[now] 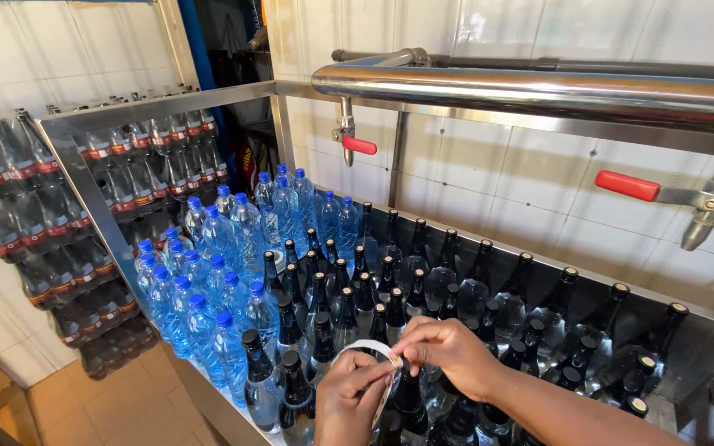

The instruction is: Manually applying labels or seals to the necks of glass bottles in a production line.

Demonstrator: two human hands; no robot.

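Observation:
My left hand [349,398] and my right hand [448,351] meet low in the middle of the view, both pinching a strip of white tape or label band [363,345] that curves between them. They hover over dark-capped clear bottles [411,285] packed upright in a steel trough [696,347]. What lies under my hands is hidden.
Blue-capped blue plastic bottles [216,272] fill the trough's left part. A steel pipe [539,89] with two red-handled taps [628,186] runs above. Shrink-wrapped packs of dark bottles [59,206] are stacked at the left against a white tiled wall. An orange tiled floor [117,405] shows below.

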